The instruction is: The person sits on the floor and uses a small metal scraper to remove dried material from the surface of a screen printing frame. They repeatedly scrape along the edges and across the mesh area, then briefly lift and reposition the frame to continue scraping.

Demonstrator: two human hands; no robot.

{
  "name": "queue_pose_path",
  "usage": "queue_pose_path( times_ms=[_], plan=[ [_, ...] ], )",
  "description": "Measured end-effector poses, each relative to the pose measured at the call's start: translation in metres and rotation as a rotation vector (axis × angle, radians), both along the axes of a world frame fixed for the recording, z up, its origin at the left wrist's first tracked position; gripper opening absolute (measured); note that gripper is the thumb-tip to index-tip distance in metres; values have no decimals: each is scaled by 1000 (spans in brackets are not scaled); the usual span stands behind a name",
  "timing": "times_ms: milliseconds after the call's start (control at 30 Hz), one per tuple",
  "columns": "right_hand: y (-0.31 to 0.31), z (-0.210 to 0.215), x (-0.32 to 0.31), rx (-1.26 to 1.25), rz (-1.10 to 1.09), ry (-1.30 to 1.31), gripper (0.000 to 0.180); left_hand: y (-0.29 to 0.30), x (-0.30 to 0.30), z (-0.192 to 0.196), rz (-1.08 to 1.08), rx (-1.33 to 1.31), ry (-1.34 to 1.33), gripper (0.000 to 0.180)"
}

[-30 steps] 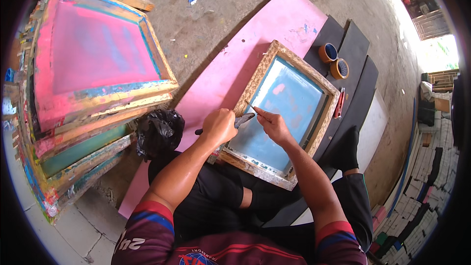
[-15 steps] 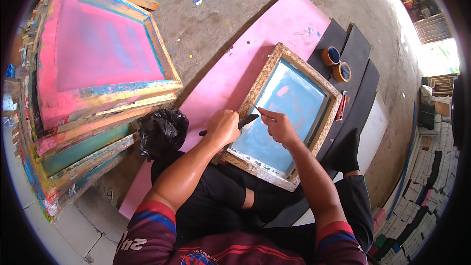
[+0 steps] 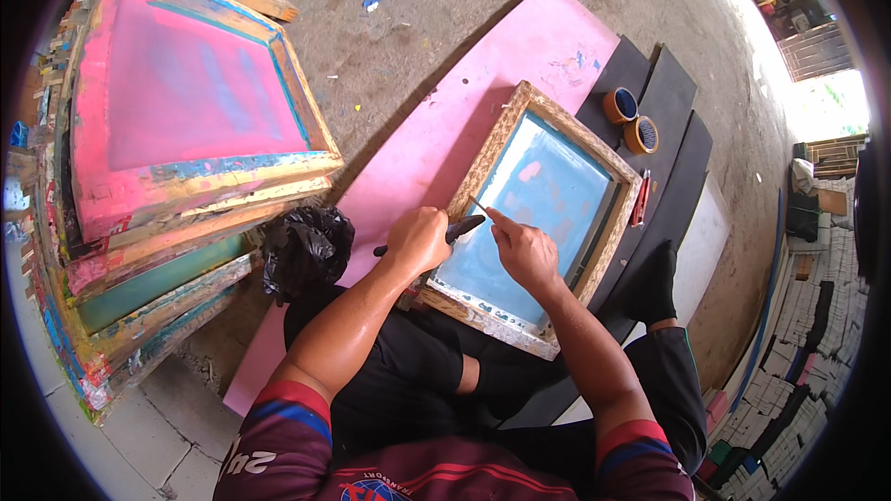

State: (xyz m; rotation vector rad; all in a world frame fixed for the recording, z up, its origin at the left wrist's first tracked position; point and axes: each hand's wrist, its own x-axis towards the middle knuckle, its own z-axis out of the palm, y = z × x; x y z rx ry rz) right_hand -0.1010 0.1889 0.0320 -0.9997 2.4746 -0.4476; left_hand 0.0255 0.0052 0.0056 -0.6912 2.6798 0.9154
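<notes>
Rough wooden frame (image 3: 492,144) at centre, its blue screen (image 3: 548,195) smooth and slightly shiny; glossy, crumpled black plastic bag (image 3: 306,255) left of centre; rough, matt floor (image 3: 455,5) at top.

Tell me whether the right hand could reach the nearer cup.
Probably yes: the nearer cup stands just past the frame, and nothing seems to block the way. However, the right hand holds a thin tool, which might hinder grasping.

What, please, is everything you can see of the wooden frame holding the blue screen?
The frame is four-sided, its pale wood stained brown, around a patchy blue screen with a pink spot and a whitish edge. It lies slantwise over a pink board and dark boards. The right grip is over the screen; whether it touches is unclear.
</notes>
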Motion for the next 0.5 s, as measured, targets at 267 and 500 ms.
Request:
queue_pose_path(
  times_ms=[267,500],
  plan=[
    [-5,9,4,98,28,48,36,2,1,-5,9,-5,24,17],
    [-15,3,18,302,128,254,38,0,0,-10,-19,26,62,18]
  ],
)
